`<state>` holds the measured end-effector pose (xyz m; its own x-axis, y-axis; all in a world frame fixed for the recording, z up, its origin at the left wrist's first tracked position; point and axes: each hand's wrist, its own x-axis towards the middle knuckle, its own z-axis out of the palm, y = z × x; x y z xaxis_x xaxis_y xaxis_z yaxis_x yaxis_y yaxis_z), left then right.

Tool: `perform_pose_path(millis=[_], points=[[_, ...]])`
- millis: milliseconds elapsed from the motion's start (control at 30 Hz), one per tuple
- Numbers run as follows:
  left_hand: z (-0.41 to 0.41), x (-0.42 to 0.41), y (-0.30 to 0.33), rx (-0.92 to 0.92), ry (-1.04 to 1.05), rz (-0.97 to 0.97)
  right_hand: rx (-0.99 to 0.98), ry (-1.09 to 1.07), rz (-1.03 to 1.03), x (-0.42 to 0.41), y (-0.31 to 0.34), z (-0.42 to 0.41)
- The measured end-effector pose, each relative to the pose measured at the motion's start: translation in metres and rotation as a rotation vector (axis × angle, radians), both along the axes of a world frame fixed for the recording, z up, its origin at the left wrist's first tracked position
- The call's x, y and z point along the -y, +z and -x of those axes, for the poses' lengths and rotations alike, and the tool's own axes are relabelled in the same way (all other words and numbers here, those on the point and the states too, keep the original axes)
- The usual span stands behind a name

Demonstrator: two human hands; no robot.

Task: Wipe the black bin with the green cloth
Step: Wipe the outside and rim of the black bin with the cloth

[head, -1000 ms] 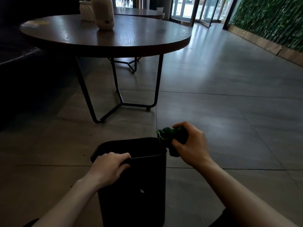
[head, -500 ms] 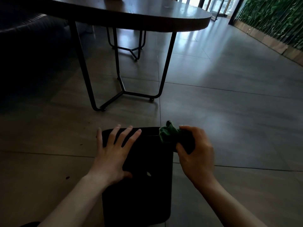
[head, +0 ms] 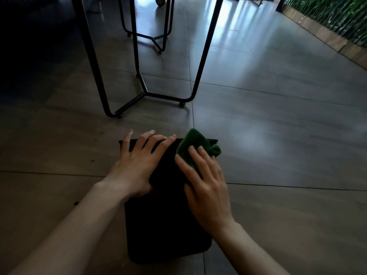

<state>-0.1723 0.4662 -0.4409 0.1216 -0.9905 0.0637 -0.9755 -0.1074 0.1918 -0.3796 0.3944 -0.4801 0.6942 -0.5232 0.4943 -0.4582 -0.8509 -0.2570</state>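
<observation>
The black bin (head: 164, 231) lies on the tiled floor (head: 278, 145), its dark surface nearly featureless and its far rim half covered. The left hand (head: 137, 165) rests on it with fingers spread straight. The right hand (head: 206, 185) presses the green cloth (head: 193, 146) flat near the rim, fingers straight. Table legs (head: 204, 56) are cut off above.

The single head-worn view looks steeply down and forward, close above the floor (head: 278, 135).
</observation>
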Motion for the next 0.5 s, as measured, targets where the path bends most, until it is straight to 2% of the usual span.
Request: perform_pose_path(millis=[267, 433, 500], points=[[0.000, -0.004, 0.002, 0.011, -0.042, 0.019, -0.320, 0.096, 0.189, -0.042, -0.037, 0.021], [0.000, -0.008, 0.002, 0.012, -0.050, 0.011, -0.464, 0.327, 0.512, -0.065, -0.084, 0.056], [0.001, -0.010, 0.002, 0.007, -0.056, 0.007, -0.538, 0.396, 0.578, -0.065, -0.090, 0.066]])
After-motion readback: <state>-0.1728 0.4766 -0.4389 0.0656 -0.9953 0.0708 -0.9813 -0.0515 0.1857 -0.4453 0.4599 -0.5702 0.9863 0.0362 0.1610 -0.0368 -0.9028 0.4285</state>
